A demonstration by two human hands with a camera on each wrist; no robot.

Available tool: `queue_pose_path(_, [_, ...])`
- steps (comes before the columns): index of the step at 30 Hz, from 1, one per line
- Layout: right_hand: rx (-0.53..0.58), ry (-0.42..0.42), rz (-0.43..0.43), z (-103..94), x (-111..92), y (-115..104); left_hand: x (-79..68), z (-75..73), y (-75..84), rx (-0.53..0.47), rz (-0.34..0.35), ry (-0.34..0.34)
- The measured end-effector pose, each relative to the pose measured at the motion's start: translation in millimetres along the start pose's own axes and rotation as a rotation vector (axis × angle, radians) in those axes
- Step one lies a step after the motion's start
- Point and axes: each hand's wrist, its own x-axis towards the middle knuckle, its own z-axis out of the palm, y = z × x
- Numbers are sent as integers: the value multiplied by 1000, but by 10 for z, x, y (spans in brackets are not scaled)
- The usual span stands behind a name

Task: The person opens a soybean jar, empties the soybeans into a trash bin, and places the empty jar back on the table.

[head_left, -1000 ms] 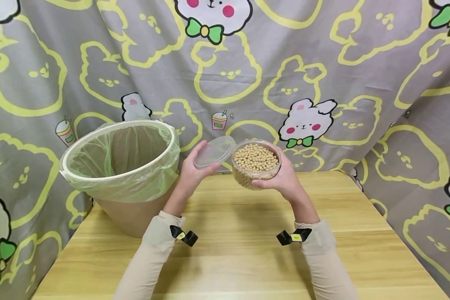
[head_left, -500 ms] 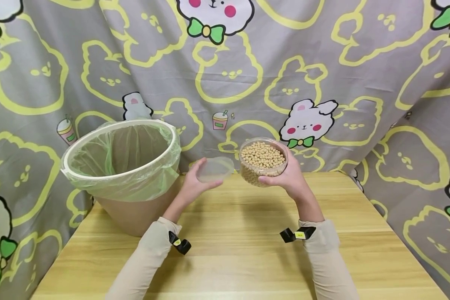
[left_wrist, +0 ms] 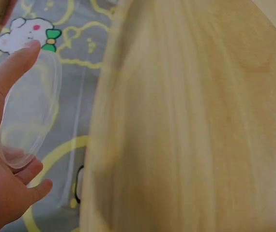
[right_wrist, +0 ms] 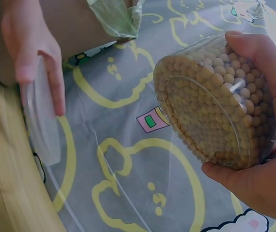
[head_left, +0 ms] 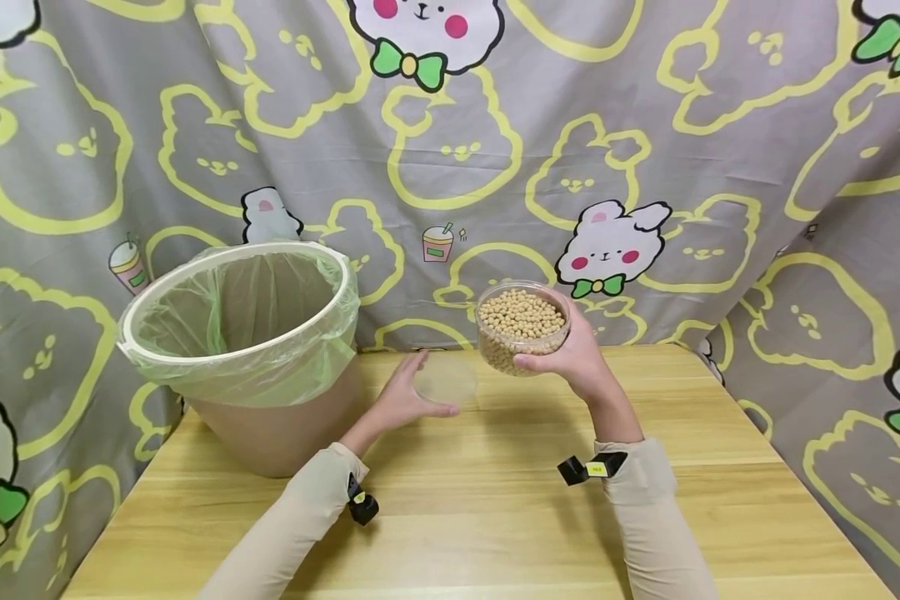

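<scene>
My left hand [head_left: 399,402] holds a clear round plastic lid [head_left: 447,383] by its edge, between thumb and fingers, low over the table's back part. In the left wrist view the lid [left_wrist: 31,108] stands on edge within the grasp. My right hand [head_left: 579,357] grips a clear, open-topped plastic jar [head_left: 501,353] around its side, above the table and tilted a little. Pale round beans [head_left: 521,315], which look like soybeans, fill the jar almost to its rim. From the right wrist view the jar's bottom [right_wrist: 201,116] shows, with the lid apart from it at the left.
A brown trash bin [head_left: 270,433] lined with a green bag [head_left: 285,371] stands at the table's left back. Behind the wooden table [head_left: 480,517] hangs a grey curtain [head_left: 525,100] with cartoon prints. Each wrist wears a small black camera.
My left hand has brought the lid down and toward the table, away from the jar's rim. My right hand and the jar have shifted slightly right.
</scene>
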Motion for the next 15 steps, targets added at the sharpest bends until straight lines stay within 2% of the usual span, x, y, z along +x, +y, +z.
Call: queue_pose_path(15, [6,-8,7,0,-4,6,-32,192,-155,36,-36,-105])
